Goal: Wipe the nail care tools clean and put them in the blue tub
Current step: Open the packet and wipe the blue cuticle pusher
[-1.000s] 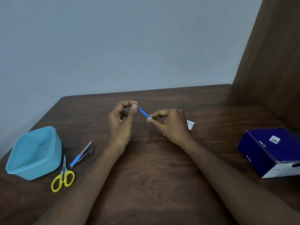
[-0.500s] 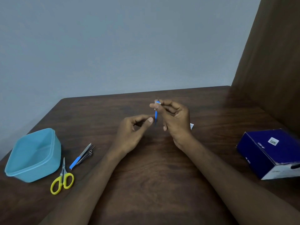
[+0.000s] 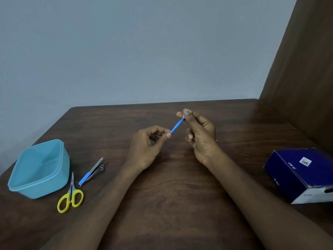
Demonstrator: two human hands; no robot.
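Blue tub (image 3: pixel 38 168) sits empty at the table's (image 3: pixel 171 195) left, yellow scissors (image 3: pixel 70 197) and clippers (image 3: pixel 93 171) beside it. Mid-table, left hand (image 3: pixel 146 147) pinches the blue tool's (image 3: pixel 177 125) lower end; right hand (image 3: pixel 200 134) pinches a white wipe around its tip. Wiping step, I'd say; next, into the tub.

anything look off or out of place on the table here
Nothing stands out. The blue tub sits upright, the scissors and other tools lie neatly beside it, and both hands hold a blue tool above the table.
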